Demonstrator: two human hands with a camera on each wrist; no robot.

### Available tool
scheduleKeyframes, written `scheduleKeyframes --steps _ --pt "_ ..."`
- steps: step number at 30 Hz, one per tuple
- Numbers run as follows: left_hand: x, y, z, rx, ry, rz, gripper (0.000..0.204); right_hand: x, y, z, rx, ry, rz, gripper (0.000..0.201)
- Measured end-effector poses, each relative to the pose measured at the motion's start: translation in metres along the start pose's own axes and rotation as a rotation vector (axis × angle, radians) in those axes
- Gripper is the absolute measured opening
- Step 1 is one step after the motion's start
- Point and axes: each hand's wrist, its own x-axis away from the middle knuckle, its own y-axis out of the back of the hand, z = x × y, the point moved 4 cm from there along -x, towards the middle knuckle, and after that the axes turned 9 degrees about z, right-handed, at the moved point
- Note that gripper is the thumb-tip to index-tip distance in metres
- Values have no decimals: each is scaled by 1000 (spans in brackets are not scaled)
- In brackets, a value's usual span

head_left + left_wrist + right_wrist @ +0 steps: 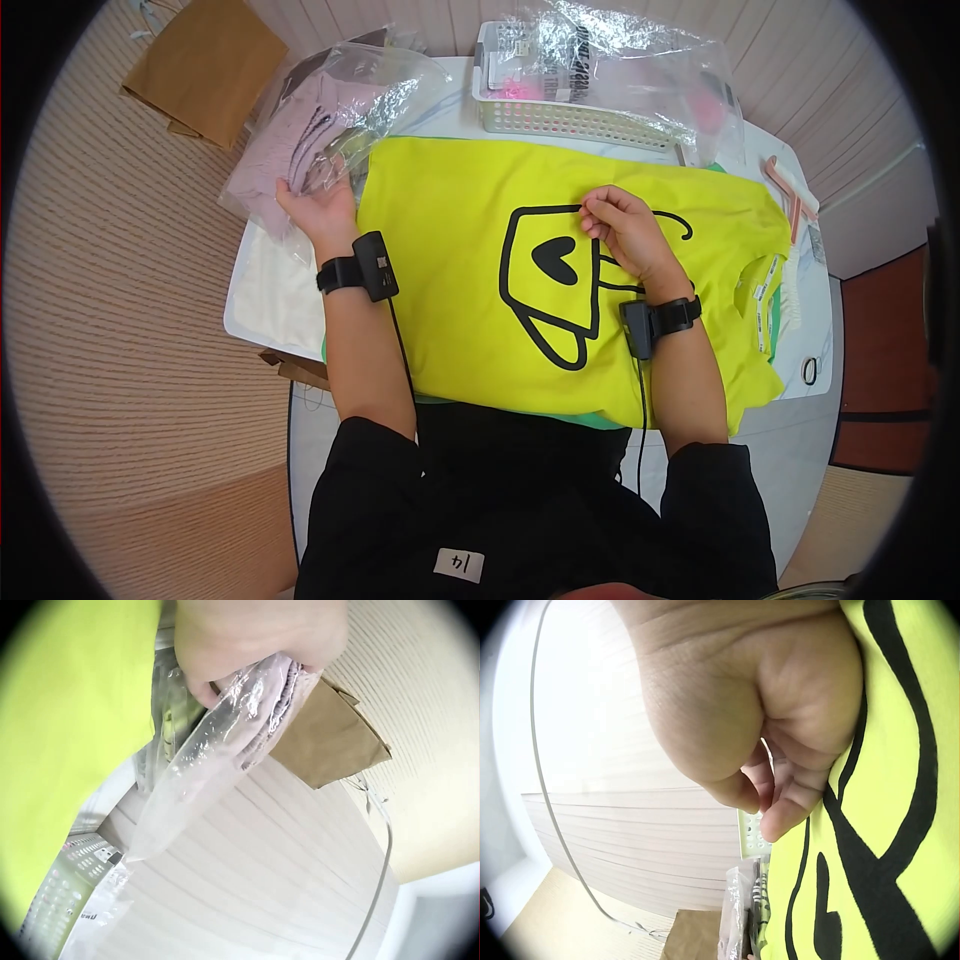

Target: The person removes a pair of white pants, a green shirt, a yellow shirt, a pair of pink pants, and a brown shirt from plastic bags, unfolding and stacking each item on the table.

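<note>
My left hand (328,208) grips the edge of a clear plastic bag (191,776) with a folded pink garment (275,140) inside. In the left wrist view the thumb and fingers close round the bag, which tilts up from the table. A bright yellow T-shirt (440,270) with a black line drawing and a heart lies spread in front of me. Over its print hovers my right hand (632,235), fingers loosely curled and nothing between them, as the right wrist view also shows. Green fabric (585,420) peeks out under the shirt's near edge.
At the back of the white table (265,310) stands a pale perforated basket (580,122) with clear plastic packaging on it. A brown paper bag (205,75) is at the far left. On the right lie a pinkish strap-like item (785,190) and a small dark ring (809,371).
</note>
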Motion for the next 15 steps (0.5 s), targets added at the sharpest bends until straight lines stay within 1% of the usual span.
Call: scheduleKeyframes --steps 2,4,5,7,11,13,14,15 --pt "9 -12 0 8 9 31 51 0 0 0 -1 3 -2 10" --pt "17 -24 -1 -78 -5 94 52 0 1 -1 6 5 1 10" --pt "17 -24 -1 -78 -3 98 52 0 1 -1 5 9 -2 10" --pt "16 -29 -2 -25 -2 232 54 0 1 -1 8 7 7 10" --pt "26 -43 -2 16 17 282 59 1 2 0 9 15 26 10" --pt "31 -46 1 -64 42 250 63 4 -2 4 -28 53 46 10" --pt "33 -46 2 -64 46 253 63 5 -3 6 -29 56 42 10" --pt "35 -48 4 -76 82 289 65 6 -3 9 -58 105 30 11"
